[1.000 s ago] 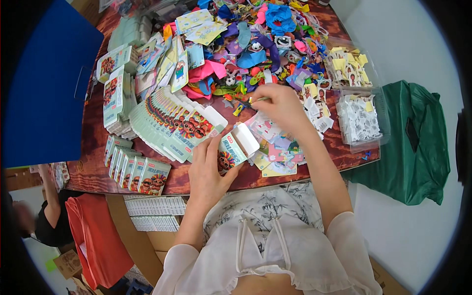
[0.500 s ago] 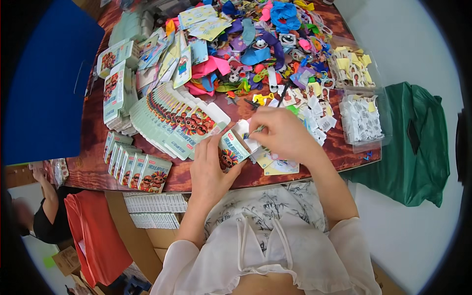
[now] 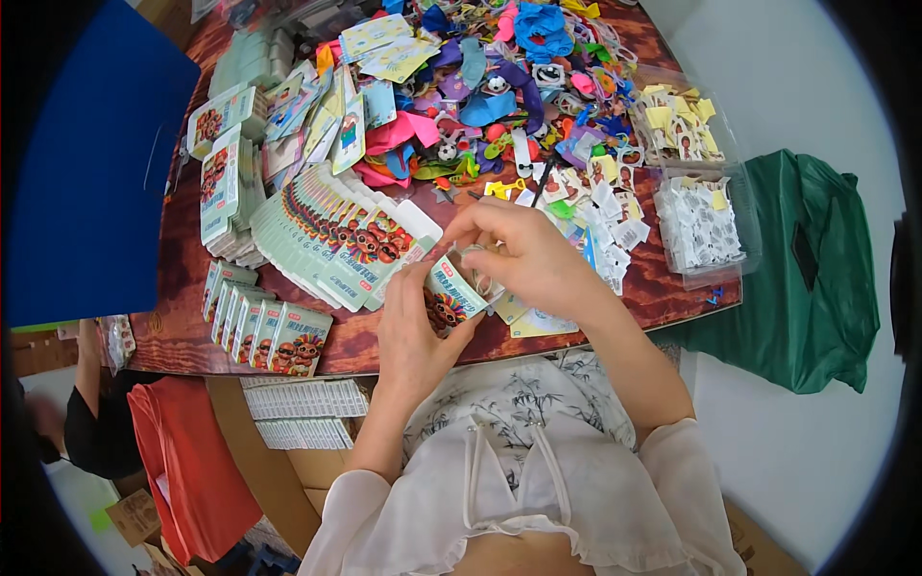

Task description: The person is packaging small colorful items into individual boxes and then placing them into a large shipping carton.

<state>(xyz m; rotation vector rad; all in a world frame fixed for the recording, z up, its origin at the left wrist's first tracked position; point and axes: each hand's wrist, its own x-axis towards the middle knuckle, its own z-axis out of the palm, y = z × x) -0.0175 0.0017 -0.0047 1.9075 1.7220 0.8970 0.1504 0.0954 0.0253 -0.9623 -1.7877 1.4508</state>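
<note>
My left hand [image 3: 413, 331] grips a small pale-green printed carton [image 3: 448, 296] near the front edge of the brown table [image 3: 182, 274]. My right hand [image 3: 523, 254] is at the carton's open top end, its fingers curled over the white flap. Whether a small item is still between the right fingers is hidden. A fanned row of flat cartons of the same kind [image 3: 331, 235] lies just left of my hands. Small cards and stickers [image 3: 600, 206] lie just past my right hand.
A heap of colourful small toys and balloons [image 3: 490, 86] fills the far table. Two clear trays [image 3: 706, 226] of small cards stand at right, a green bag [image 3: 807, 278] beyond. Filled cartons [image 3: 269, 331] line the front left. A blue panel [image 3: 82, 173] and another person [image 3: 77, 422] are at left.
My right hand came back from the toy heap with a small item to the carton's open end. It now presses on the flap. My left hand held the carton throughout.
</note>
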